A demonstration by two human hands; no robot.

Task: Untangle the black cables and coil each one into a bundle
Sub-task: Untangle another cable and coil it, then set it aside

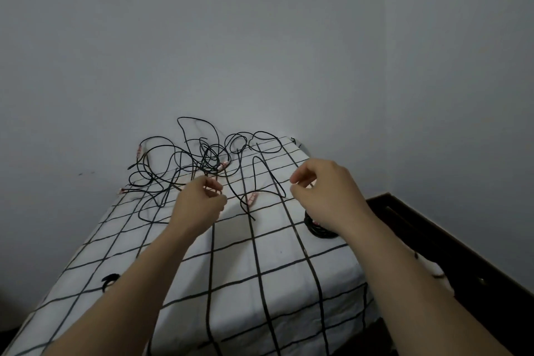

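A tangle of black cables (196,159) with pink tags lies at the far end of the table (231,269), which wears a white cloth with a black grid. One loose cable end with a pink tag (251,199) lies between my hands. My left hand (199,202) hovers at the tangle's near edge with its fingers curled; whether it pinches a strand is hidden. My right hand (323,193) is raised to the right with loosely curled fingers, thumb and forefinger slightly apart, holding nothing visible. A coiled black bundle (318,230) lies partly under my right wrist.
A small black strap-like piece (109,279) lies on the cloth near my left forearm. A grey wall stands just behind the table's far edge. Dark wooden furniture (462,254) runs along the right side.
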